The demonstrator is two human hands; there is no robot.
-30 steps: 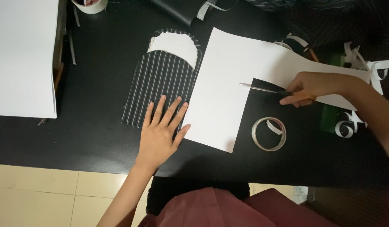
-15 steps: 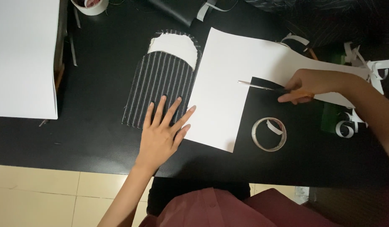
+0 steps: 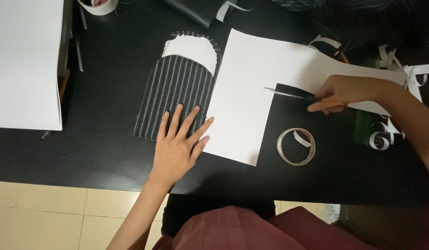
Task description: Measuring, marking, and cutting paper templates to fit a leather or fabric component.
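I am cutting a big white paper sheet (image 3: 251, 92) that lies on my black worktop (image 3: 108, 153). My right hand (image 3: 344, 92) is closed around the orange handles of my scissors (image 3: 293, 95). The thin blades point left, into the sheet, at the end of a cut. That hand is at the right side of the sheet, just past its cut edge.

My left hand (image 3: 177, 148) is open and flat, with the fingers spread. It presses down at the bottom left corner of the sheet. My fingertips rest partly on a striped cloth piece (image 3: 172, 92) that lies just left of the sheet, touching its edge. The cloth is black with thin white lines, and a white rounded bit sits at its far end with pins around it.

A roll of tape (image 3: 296, 146) lies just below the cut, right of the sheet's bottom corner. Curly white paper strips (image 3: 381, 139) lie to the right of the sheet, near my right arm. A white board (image 3: 24, 65) lies well to the left of the sheet. A round white cup (image 3: 98, 5) stands far up and left of the sheet; I cannot tell what is in it
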